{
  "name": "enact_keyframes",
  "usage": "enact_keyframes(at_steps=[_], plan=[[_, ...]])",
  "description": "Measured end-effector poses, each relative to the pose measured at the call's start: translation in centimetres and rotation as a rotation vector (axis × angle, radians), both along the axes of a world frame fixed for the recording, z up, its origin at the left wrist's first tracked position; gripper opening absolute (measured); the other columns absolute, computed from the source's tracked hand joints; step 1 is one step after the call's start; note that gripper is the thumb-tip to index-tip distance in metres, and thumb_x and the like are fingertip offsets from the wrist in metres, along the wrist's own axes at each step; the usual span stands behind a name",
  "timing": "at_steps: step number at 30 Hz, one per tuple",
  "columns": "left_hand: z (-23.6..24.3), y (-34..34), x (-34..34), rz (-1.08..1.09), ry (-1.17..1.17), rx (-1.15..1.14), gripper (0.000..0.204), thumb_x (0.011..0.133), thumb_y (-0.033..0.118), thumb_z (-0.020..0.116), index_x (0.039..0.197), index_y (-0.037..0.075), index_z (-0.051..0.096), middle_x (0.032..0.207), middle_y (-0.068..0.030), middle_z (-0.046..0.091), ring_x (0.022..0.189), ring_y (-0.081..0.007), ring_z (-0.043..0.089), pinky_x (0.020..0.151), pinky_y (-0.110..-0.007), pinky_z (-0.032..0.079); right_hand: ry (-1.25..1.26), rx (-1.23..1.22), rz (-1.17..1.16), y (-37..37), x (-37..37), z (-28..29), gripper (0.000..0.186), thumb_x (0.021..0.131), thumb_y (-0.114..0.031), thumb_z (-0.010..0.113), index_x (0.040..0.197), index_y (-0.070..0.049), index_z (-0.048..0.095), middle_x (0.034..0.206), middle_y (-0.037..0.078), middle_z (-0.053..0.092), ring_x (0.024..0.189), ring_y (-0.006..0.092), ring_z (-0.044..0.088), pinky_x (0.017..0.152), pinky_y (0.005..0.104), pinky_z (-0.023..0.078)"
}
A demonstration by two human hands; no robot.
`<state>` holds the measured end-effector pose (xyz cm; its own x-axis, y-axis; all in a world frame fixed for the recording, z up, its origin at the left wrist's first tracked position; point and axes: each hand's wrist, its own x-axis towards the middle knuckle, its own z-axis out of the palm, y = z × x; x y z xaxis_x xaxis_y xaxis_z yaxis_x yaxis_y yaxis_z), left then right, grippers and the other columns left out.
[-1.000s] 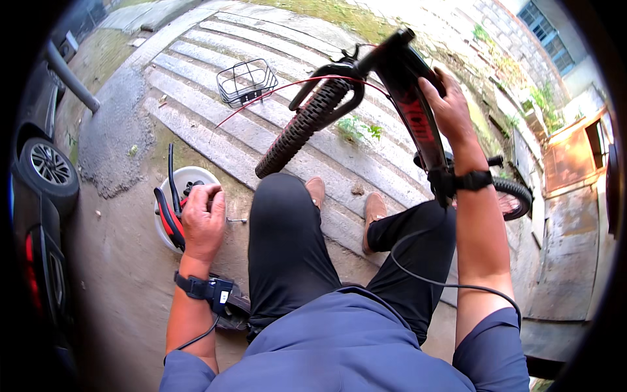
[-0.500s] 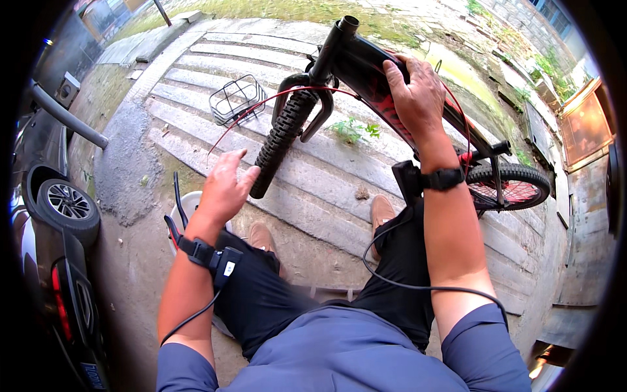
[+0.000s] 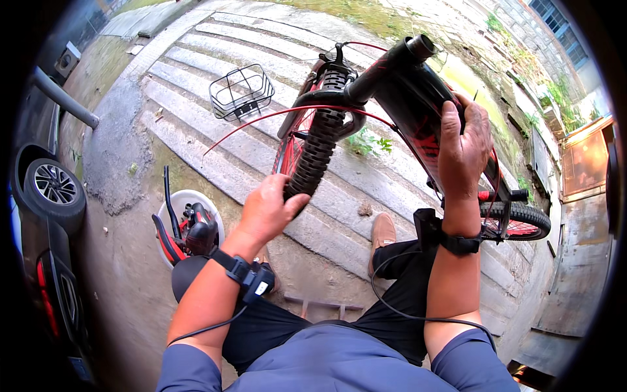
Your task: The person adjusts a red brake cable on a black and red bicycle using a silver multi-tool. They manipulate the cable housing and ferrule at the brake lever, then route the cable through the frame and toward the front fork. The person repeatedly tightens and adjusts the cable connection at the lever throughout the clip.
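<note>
A black and red bicycle frame point(image 3: 418, 98) stands in front of me, tilted, without handlebars on its bare head tube point(image 3: 419, 47). My right hand point(image 3: 464, 147) grips the thick main tube, thumb on the near side and fingers over the far side. Lower left, my left hand point(image 3: 268, 206) holds the knobby front wheel point(image 3: 317, 147), its thumb and fingers on either side of the tyre. The wheel, with red spokes, sits in a black fork. A loose red cable point(image 3: 261, 113) arcs from the frame across the fork to the left. At the right is the rear wheel point(image 3: 532, 221).
A wire basket point(image 3: 247, 107) lies on the grooved concrete slabs beyond the wheel. Left of my knee, a white bucket point(image 3: 220, 225) holds black and red parts. A dark car point(image 3: 52, 248) stands at the far left, and rusty metal sheets point(image 3: 588, 163) line the right.
My left hand has moved right and taken hold of the front tyre. The frame's front end has shifted right and nearer with my right hand, and the front wheel has turned, showing its spokes.
</note>
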<state>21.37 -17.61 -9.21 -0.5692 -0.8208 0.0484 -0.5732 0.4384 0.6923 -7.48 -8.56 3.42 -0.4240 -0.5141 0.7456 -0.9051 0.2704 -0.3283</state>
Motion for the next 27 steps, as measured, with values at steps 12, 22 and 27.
enact_keyframes(at_steps=[12, 22, 27], plan=[[-1.6, 3.3, -5.7, -0.068, 0.002, 0.275, 0.046, 0.086, 0.036, 0.074, 0.106, -0.004, 0.061, 0.098, -0.0285, 0.068, 0.096, -0.0464, 0.065, 0.082, -0.050, 0.052, -0.081, -0.035, 0.065, 0.3, 1.3, 0.2, 0.033, 0.093, -0.033, 0.060, 0.109, -0.005, 0.069, 0.105, 0.013, 0.066, 0.099, 0.0310, 0.063, 0.091, 0.0404, 0.046], [-2.9, 3.8, -7.8, -0.067, 0.071, 0.225, 0.041, 0.087, 0.035, 0.071, 0.103, -0.002, 0.066, 0.094, -0.0258, 0.068, 0.091, -0.0440, 0.066, 0.079, -0.050, 0.053, -0.076, -0.022, 0.108, 0.5, 1.6, 0.1, 0.039, 0.098, -0.037, 0.054, 0.114, -0.003, 0.065, 0.108, 0.016, 0.064, 0.104, 0.0335, 0.060, 0.096, 0.0416, 0.043], [-3.4, 4.2, -8.9, -0.036, 0.182, 0.232, 0.037, 0.088, 0.033, 0.072, 0.103, 0.000, 0.067, 0.096, -0.0243, 0.069, 0.088, -0.0437, 0.066, 0.076, -0.051, 0.053, -0.059, -0.008, 0.125, 0.6, 2.0, 0.1, 0.035, 0.099, -0.032, 0.055, 0.115, -0.002, 0.064, 0.108, 0.015, 0.064, 0.104, 0.0332, 0.060, 0.096, 0.0413, 0.044]])
